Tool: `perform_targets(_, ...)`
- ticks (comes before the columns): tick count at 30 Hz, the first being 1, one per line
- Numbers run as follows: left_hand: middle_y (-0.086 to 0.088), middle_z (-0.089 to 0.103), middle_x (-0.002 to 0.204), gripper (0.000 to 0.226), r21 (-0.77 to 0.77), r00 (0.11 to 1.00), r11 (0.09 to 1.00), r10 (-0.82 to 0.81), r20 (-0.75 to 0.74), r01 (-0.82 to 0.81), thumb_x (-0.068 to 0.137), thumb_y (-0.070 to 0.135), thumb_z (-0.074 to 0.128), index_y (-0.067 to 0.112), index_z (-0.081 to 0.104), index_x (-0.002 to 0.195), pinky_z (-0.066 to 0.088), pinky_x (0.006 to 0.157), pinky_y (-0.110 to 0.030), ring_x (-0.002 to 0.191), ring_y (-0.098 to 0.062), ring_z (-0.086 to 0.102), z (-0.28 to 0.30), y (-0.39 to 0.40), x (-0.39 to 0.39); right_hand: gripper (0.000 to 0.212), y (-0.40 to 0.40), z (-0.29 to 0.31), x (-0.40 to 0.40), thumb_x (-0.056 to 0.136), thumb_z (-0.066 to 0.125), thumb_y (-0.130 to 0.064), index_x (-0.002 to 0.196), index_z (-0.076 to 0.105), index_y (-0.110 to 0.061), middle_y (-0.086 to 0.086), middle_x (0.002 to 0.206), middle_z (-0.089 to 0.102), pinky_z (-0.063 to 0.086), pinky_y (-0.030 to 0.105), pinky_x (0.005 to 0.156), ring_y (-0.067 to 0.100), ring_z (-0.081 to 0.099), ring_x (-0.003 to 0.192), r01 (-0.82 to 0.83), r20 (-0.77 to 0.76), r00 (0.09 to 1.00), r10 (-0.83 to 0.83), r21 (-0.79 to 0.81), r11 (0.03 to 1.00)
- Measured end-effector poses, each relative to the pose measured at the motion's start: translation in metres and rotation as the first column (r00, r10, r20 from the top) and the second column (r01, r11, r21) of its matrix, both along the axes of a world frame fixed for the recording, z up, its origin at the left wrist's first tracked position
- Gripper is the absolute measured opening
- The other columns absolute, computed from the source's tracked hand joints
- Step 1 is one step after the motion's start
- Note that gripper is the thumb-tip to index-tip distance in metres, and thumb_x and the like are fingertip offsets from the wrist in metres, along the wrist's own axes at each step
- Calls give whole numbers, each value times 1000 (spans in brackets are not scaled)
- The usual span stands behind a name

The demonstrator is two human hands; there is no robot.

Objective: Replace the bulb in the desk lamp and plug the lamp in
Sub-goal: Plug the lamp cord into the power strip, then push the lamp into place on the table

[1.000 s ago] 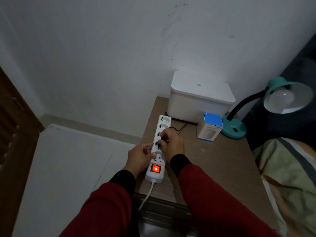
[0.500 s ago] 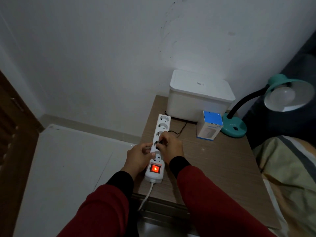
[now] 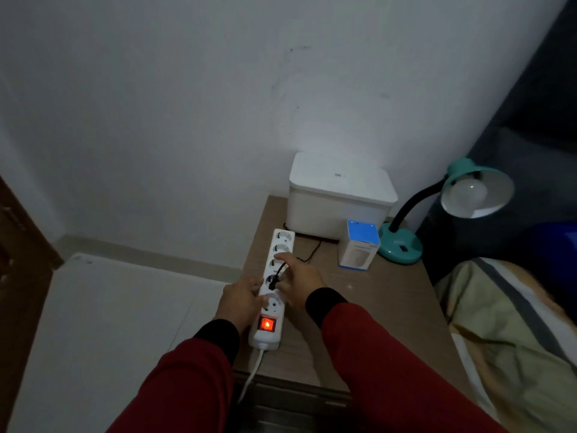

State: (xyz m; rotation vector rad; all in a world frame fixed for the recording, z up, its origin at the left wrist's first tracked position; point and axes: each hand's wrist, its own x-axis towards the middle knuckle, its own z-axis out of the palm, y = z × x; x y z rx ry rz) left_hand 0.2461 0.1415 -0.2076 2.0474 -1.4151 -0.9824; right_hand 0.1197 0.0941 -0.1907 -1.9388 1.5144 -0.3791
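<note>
- Left hand (image 3: 242, 303) grips the strip (image 3: 272, 287) beside its lit switch (image 3: 267, 324).
- Right hand (image 3: 299, 281) spreads straight fingers over the plug (image 3: 272, 281), seated in a socket under them.

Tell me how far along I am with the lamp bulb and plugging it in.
Done: a bulb already sits in the teal lamp, unlit. In hand: the left hand steadies the power strip, switch glowing red, while the right hand is at the black plug in a socket. Left: whether it is fully seated cannot be told; the lamp may need switching on.
</note>
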Motion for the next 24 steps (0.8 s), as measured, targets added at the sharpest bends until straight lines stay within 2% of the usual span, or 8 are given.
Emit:
perform_targets(3,-10,67,119,36,67,979,994,-99,181,88,84,29,63,14,63,117,48,94,-28,111,-25,61,8,-7,0,52,2,13,-17,89,57,-14,139,43,-23,9,129,58,43,24,90,25,57,116,-2,-117,993,4,18,1000)
perform_targets(5,-12,65,120,39,91,953,990,-127,275,106,83,31,63,12,62,116,49,94,-33,112,-27,59,17,-14,-4,47,2,23,-32,91,56,-18,137,46,-17,9,133,56,44,27,95,25,55,121,-5,-282,959,25,70,998)
perform_targets(8,-14,63,120,40,85,903,988,-151,402,127,81,33,63,10,62,114,51,89,-34,110,-29,60,33,-24,-13,45,-4,34,-53,91,58,-26,133,52,-9,12,136,54,44,34,101,27,52,124,-15,-518,848,112,187,982)
perform_targets(11,-14,59,123,43,113,843,979,-206,496,172,83,35,62,8,60,116,50,88,-32,112,-28,58,49,-32,-25,51,-10,40,-74,91,58,-34,129,53,-2,16,134,54,45,37,98,31,53,123,-6,-641,750,162,238,971)
perform_targets(13,-16,57,125,41,116,808,972,-235,540,205,85,31,59,4,59,116,50,89,-33,114,-28,56,57,-37,-37,53,-13,46,-88,91,57,-37,127,54,3,19,134,54,46,37,96,32,53,121,6,-676,722,150,222,975)
perform_targets(16,-16,55,128,39,91,780,968,-242,576,233,87,23,56,3,54,121,48,92,-32,116,-28,55,68,-46,-58,56,-16,57,-111,90,59,-37,129,51,3,17,134,55,45,36,88,29,56,111,39,-672,731,116,211,977)
perform_targets(20,-14,53,130,33,82,740,952,-281,611,294,90,17,52,3,54,120,46,94,-30,119,-26,53,81,-61,-93,67,-28,65,-145,85,63,-42,137,44,-4,14,139,51,44,39,100,31,51,124,69,-670,740,56,157,985)
perform_targets(24,-14,62,119,26,85,678,914,-354,644,396,87,16,53,4,62,109,51,86,-32,109,-28,61,86,-82,-134,52,-38,78,-179,89,60,-36,127,54,-1,17,134,54,43,37,100,32,51,124,83,-660,751,-24,58,995)
